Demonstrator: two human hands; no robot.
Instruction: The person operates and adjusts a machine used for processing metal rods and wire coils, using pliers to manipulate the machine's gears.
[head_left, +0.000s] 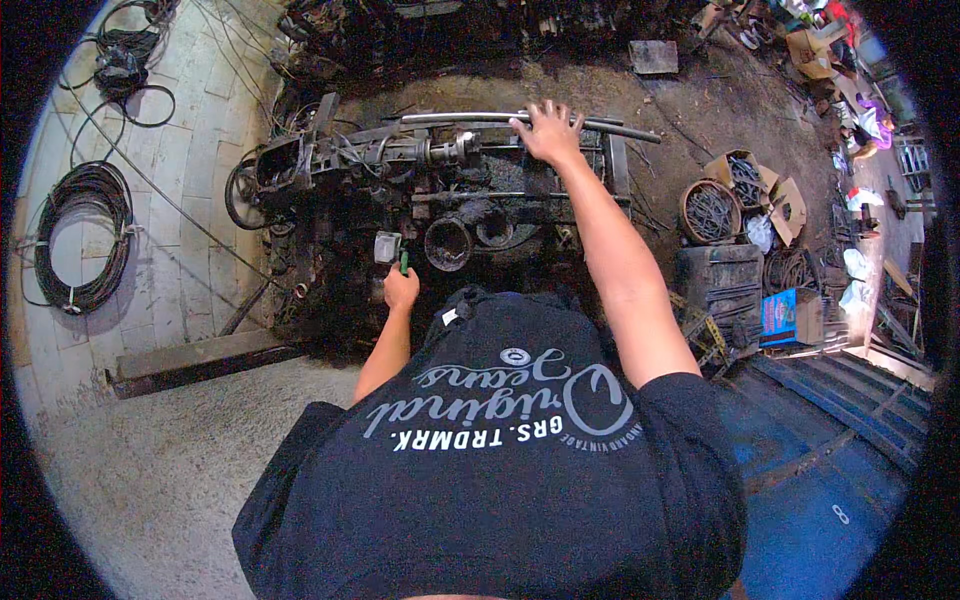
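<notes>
My left hand [401,291] is closed around a green handle [404,262] at the near side of a dark, greasy machine [385,152]. What the handle joins to is hidden. Beside it is a small pale box-shaped part [387,247]. Reaching far forward, my right hand [553,132] lies with its fingers spread over a long metal rod [628,131] along the machine's far side. Dark metal shavings [505,172] fill the bed between the machine's rails. Two round, cup-like metal containers, one of them a blackened can [448,245], are nearer to me.
A coil of black cable [75,240] lies on the tiled floor at left, near a long beam [200,362]. At right are a round basket of metal pieces [710,210], open cardboard boxes [788,210] and a blue carton [785,318]. A person [877,125] is at the far right.
</notes>
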